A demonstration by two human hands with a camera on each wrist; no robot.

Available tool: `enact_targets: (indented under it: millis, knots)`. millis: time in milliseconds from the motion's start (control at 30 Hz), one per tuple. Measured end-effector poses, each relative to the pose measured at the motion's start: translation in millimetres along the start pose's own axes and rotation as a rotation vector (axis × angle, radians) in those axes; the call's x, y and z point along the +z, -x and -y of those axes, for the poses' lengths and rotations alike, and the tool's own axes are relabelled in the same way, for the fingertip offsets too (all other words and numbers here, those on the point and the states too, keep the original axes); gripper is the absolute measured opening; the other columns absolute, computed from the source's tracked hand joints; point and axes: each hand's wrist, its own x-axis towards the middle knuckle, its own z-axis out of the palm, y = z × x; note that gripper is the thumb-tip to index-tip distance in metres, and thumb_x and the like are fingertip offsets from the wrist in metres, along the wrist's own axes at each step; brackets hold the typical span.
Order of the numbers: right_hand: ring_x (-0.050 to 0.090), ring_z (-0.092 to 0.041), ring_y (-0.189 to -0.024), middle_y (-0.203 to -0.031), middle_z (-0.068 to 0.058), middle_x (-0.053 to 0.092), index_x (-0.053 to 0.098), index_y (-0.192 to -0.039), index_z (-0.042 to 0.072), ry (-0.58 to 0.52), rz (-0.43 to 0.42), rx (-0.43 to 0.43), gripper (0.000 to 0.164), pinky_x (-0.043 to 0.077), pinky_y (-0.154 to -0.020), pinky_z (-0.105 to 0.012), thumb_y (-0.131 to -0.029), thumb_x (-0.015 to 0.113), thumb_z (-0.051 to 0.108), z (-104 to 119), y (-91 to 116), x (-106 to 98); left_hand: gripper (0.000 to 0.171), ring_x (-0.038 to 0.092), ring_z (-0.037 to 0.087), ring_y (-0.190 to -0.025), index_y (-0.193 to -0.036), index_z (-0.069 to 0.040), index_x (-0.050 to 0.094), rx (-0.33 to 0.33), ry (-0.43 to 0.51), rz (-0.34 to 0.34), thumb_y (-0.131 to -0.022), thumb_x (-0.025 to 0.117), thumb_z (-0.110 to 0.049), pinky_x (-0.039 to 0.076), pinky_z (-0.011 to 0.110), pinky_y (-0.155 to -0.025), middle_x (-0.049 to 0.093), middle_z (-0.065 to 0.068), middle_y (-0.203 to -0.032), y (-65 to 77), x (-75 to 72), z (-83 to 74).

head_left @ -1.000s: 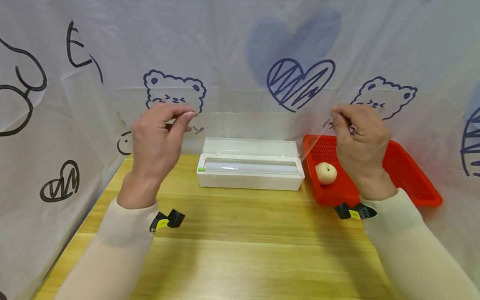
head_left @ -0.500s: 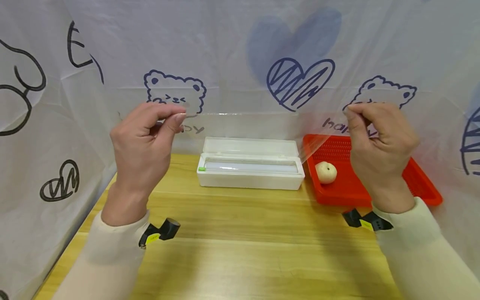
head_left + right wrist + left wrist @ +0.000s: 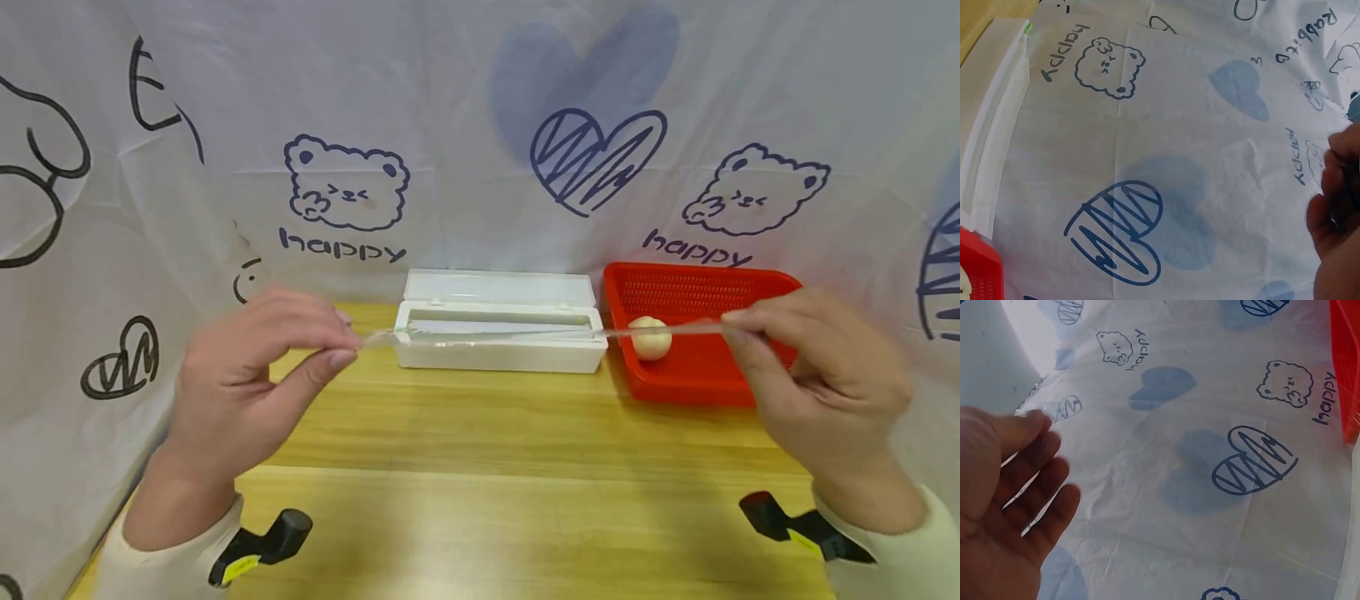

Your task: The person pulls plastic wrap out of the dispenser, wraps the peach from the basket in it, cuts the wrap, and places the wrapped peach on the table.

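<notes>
- Left hand (image 3: 243, 387), bare: thumb and forefinger pinching one end of a clear film; in the left wrist view the other three fingers lie apart, bent slightly.
- Right hand (image 3: 832, 375), bare: thumb and forefinger pinching the film's other end; blurred at the edge.
- Clear film (image 3: 525, 336), one length: drawn nearly level between both hands, seen as a thin strip, crossing in front of box and fruit in the head view; contact with the box cannot be told.
- White box (image 3: 498, 358), oblong: on the table, between the hands, lid (image 3: 498, 289) raised at the back.
- Red basket (image 3: 697, 393), slotted walls: just beside the box, partly hidden by the right hand.
- Pale round fruit (image 3: 651, 343), one: inside the basket, near its left wall.
- Wooden table (image 3: 480, 450), yellowish: beneath all.
- White cloth (image 3: 465, 75): hung behind, printed with hearts and bear faces.
</notes>
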Motion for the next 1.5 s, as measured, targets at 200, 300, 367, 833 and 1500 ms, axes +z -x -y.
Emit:
enact_targets:
  millis: [200, 300, 367, 833, 1500]
  knots:
    - [0.056, -0.006, -0.076, -0.085, -0.001, 0.068, 0.073, -0.093, 0.003, -0.121, 0.533, 0.152, 0.027, 0.047, -0.062, -0.011, -0.071, 0.075, -0.011, 21.5, 29.8, -42.8, 0.008, 0.062, 0.025, -0.096, -0.090, 0.001, 0.070, 0.054, 0.257, 0.307, -0.082, 0.070, 0.005, 0.048, 0.028, -0.095, 0.069, 0.010, -0.086, 27.1, -12.3, -11.3]
    - [0.056, -0.002, -0.080, -0.091, 0.013, 0.065, 0.069, -0.102, 0.026, -0.059, 0.838, 0.247, 0.047, 0.051, -0.069, -0.015, -0.070, 0.078, -0.007, 29.6, 44.2, -54.6, 0.019, 0.060, 0.024, -0.101, -0.096, -0.006, 0.069, 0.019, 0.268, 0.466, -0.080, 0.072, 0.005, 0.045, 0.027, -0.100, 0.067, 0.005, -0.091, 41.9, -17.4, -19.6]
    - [0.055, 0.000, -0.081, -0.092, 0.021, 0.062, 0.065, -0.102, 0.038, -0.030, 1.028, 0.327, 0.040, 0.051, -0.069, -0.018, -0.079, 0.077, 0.007, 33.2, 51.7, -55.9, 0.025, 0.059, 0.021, -0.105, -0.099, -0.013, 0.068, -0.019, 0.223, 0.563, -0.080, 0.073, 0.002, 0.042, 0.025, -0.102, 0.066, 0.000, -0.096, 52.0, -18.4, -23.9]
    - [0.053, 0.002, -0.065, -0.070, 0.020, 0.053, 0.067, -0.081, 0.038, -0.362, 1.520, 0.711, 0.021, 0.048, -0.055, -0.019, -0.090, 0.065, 0.019, 21.3, 122.8, -9.3, 0.014, 0.051, -0.009, -0.085, -0.083, -0.033, 0.065, -0.401, 0.144, 1.066, -0.090, 0.067, -0.021, 0.042, 0.007, -0.077, 0.056, -0.025, -0.087, 109.9, 0.3, -17.5]
    - [0.037, 0.000, -0.043, -0.051, 0.020, 0.036, 0.064, -0.062, 0.034, -0.344, 1.535, 0.849, 0.019, 0.021, -0.031, -0.026, -0.076, 0.072, 0.024, 18.8, 179.1, 9.5, 0.025, 0.033, -0.007, -0.052, -0.057, -0.027, 0.056, -0.687, 0.107, 1.286, -0.074, 0.063, -0.010, 0.030, 0.014, -0.040, 0.038, -0.025, -0.056, 161.7, 31.1, 1.8]
